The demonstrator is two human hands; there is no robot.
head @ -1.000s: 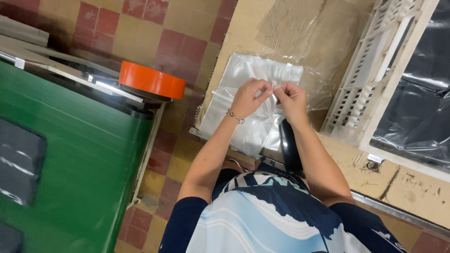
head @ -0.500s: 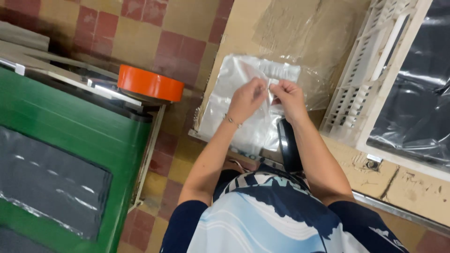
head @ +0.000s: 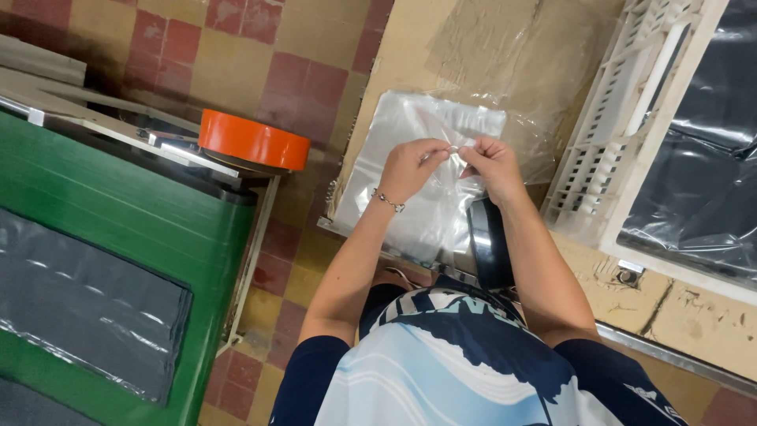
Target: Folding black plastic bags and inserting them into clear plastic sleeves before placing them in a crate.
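Observation:
Both my hands meet over a stack of clear plastic bags (head: 410, 126) lying on a brown cardboard sheet (head: 410, 47). My left hand (head: 410, 167), with a thin bracelet at the wrist, pinches the thin film of a bag at its fingertips. My right hand (head: 490, 166) pinches the same film right beside it, fingertips almost touching. The bag's edge is lifted slightly between the two hands. A black rounded object (head: 489, 241) sits under my right forearm.
A green crate (head: 118, 213) lined with dark plastic stands at the left, with an orange tape roll (head: 252, 140) on a ledge beside it. A white slatted crate (head: 631, 126) lined with black plastic stands at the right. The floor is red and yellow tile.
The view has shifted a little, showing more of the green crate's dark lining. My hands stay together at the bag's edge, fingertips working the film apart.

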